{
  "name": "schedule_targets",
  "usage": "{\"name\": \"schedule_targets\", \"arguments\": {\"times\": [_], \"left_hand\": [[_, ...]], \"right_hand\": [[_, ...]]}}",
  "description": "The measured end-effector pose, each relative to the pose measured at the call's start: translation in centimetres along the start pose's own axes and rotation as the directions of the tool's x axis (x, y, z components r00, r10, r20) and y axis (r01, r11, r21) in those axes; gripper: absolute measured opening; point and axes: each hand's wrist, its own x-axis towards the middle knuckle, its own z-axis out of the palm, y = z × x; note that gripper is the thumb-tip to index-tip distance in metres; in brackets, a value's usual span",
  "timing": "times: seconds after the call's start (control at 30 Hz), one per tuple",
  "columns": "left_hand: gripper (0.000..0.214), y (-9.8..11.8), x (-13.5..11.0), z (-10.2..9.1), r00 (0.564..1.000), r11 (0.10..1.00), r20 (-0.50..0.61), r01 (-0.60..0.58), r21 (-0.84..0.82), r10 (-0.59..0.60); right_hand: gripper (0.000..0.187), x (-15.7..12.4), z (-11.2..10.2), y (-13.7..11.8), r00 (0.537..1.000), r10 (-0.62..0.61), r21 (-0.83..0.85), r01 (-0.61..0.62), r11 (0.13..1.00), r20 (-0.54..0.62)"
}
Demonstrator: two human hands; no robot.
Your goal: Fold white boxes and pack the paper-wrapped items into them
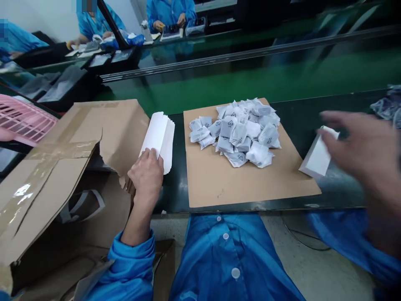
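Observation:
My left hand [146, 173] is closed on the near end of a stack of flat white cartons [159, 138] lying on the dark bench beside an open cardboard box flap [94, 129]. My right hand [360, 146], blurred by motion, hovers with fingers spread just right of a small white box [318, 156] that rests on the right edge of a brown cardboard sheet [238, 184]. A heap of several small white sachets [238, 131] lies on the far part of that sheet.
A green conveyor belt [250, 79] runs behind the bench. People in blue coats work on its far side, among dark trays [119, 56]. A pink basket [21, 119] sits at the left. More bagged items [388, 106] lie at the right edge.

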Motion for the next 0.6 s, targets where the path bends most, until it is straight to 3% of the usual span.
{"name": "schedule_targets", "arguments": {"times": [0.07, 0.1, 0.13, 0.17, 0.23, 0.3, 0.33, 0.37, 0.4, 0.43, 0.47, 0.5, 0.53, 0.57, 0.6], "left_hand": [[0.029, 0.2, -0.6, 0.1, 0.996, 0.998, -0.088, 0.009, -0.065, -0.015], [0.029, 0.3, -1.2, 0.1, 0.988, 0.994, -0.156, -0.002, -0.113, -0.016], [0.028, 0.7, -1.9, 0.3, 0.970, 0.987, -0.241, -0.031, -0.157, -0.008], [0.028, 1.2, -3.0, 0.4, 0.941, 0.979, -0.338, -0.080, -0.188, 0.012], [0.033, 3.0, -5.7, 0.7, 0.868, 0.951, -0.480, -0.244, -0.189, 0.128], [0.048, 5.1, -8.8, 0.2, 0.821, 0.869, -0.468, -0.456, -0.194, 0.326], [0.055, 6.0, -10.2, -0.3, 0.816, 0.808, -0.417, -0.529, -0.259, 0.400], [0.062, 6.7, -11.2, -1.1, 0.827, 0.767, -0.405, -0.536, -0.354, 0.390], [0.069, 7.0, -11.8, -2.0, 0.856, 0.739, -0.419, -0.489, -0.463, 0.304], [0.073, 7.0, -11.9, -2.9, 0.892, 0.697, -0.424, -0.403, -0.593, 0.155], [0.075, 6.8, -11.5, -3.7, 0.928, 0.636, -0.372, -0.289, -0.716, 0.002], [0.074, 6.3, -10.8, -4.3, 0.967, 0.551, -0.243, -0.162, -0.819, -0.078], [0.068, 5.8, -9.9, -4.7, 0.997, 0.495, -0.043, -0.006, -0.869, -0.064], [0.056, 5.4, -9.0, -4.6, 0.986, 0.499, 0.165, 0.143, -0.855, -0.001], [0.044, 5.1, -8.1, -4.3, 0.948, 0.523, 0.316, 0.253, -0.814, 0.032]], "right_hand": [[0.033, -3.5, 1.7, -5.9, 0.976, -0.169, 0.211, 0.139, 0.968, 0.135], [0.033, -5.3, 2.6, -9.1, 0.955, -0.203, 0.382, 0.108, 0.918, 0.217], [0.038, -7.1, 3.5, -12.1, 0.902, -0.207, 0.547, -0.037, 0.837, 0.379], [0.045, -8.6, 4.4, -14.8, 0.816, -0.251, 0.680, -0.219, 0.700, 0.521], [0.060, -10.6, 6.3, -19.0, 0.694, -0.296, 0.744, -0.531, 0.405, 0.656], [0.054, -11.1, 7.7, -20.5, 0.690, -0.217, 0.723, -0.649, 0.236, 0.691], [0.047, -10.8, 8.1, -20.2, 0.691, -0.175, 0.711, -0.664, 0.229, 0.702], [0.041, -10.2, 8.2, -19.3, 0.679, -0.173, 0.698, -0.665, 0.267, 0.713], [0.036, -9.4, 7.9, -18.0, 0.640, -0.232, 0.678, -0.655, 0.335, 0.732], [0.033, -8.5, 7.4, -16.6, 0.566, -0.343, 0.661, -0.624, 0.417, 0.750], [0.031, -7.6, 6.6, -15.1, 0.454, -0.479, 0.658, -0.567, 0.495, 0.751], [0.030, -6.9, 5.7, -13.9, 0.313, -0.603, 0.668, -0.494, 0.556, 0.734], [0.029, -6.3, 4.8, -13.0, 0.177, -0.684, 0.685, -0.408, 0.604, 0.708], [0.028, -6.0, 3.9, -12.5, 0.095, -0.705, 0.695, -0.300, 0.653, 0.703], [0.029, -6.1, 3.2, -12.4, 0.096, -0.678, 0.684, -0.161, 0.712, 0.728]]}}
